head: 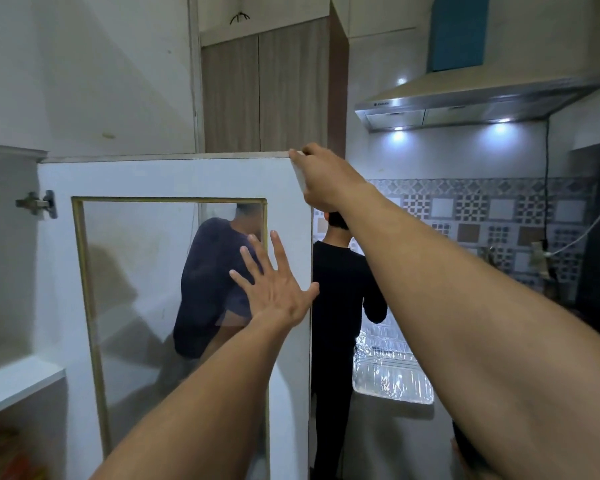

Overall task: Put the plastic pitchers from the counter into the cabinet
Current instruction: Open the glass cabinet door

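Note:
A white cabinet door [174, 178] with a glass pane stands swung open in front of me, hinged at its left. My right hand [321, 178] grips the door's top right corner. Lower down, my left hand [274, 289] lies flat with fingers spread against the door's right side, partly over the glass. The cabinet [11, 271] interior shows at the far left with a white shelf. No plastic pitcher is in view.
A person in black [340, 299] stands just behind the door with their back to me. Another person shows through the glass. At the right are a range hood [465, 105] with lights on, a patterned tile wall and foil-covered counter.

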